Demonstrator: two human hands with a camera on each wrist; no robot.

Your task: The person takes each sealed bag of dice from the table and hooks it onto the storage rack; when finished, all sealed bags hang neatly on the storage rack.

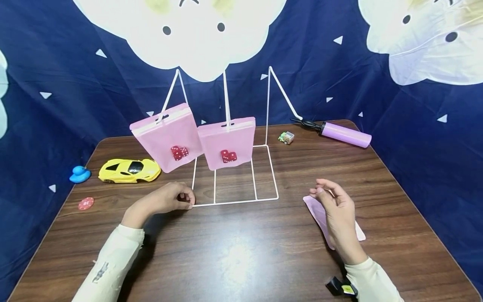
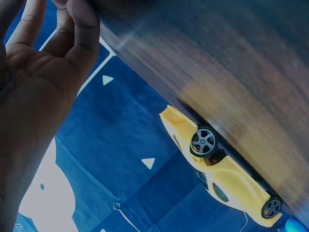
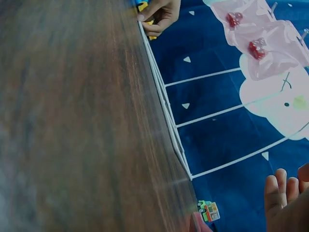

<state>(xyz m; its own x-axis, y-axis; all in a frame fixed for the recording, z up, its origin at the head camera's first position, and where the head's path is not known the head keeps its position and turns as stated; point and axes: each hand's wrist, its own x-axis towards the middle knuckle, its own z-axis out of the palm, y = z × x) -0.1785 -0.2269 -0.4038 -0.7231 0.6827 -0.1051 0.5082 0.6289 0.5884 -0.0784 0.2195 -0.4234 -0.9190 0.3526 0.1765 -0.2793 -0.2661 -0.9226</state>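
Note:
A white wire display rack [image 1: 235, 202] stands on the table, with hooked arms rising from its base. My left hand [image 1: 170, 198] pinches the rack's near left corner. From two of the arms hang pink zip bags, a left one [image 1: 166, 134] and a middle one [image 1: 226, 140], each showing red dice [image 1: 179, 153] inside. The right-hand arm carries no bag. My right hand [image 1: 339, 209] hovers with loosely bent fingers and nothing in them, above another pink bag [image 1: 317, 214] lying on the table. That bag is partly hidden by the hand.
Left of the rack are a yellow toy car [image 1: 130, 170], a blue rubber duck [image 1: 80, 174] and a red poker chip [image 1: 86, 204]. Behind right lie a small toy truck [image 1: 286, 137] and a purple hand pump [image 1: 345, 134]. A black object [image 1: 339, 287] sits near my right sleeve.

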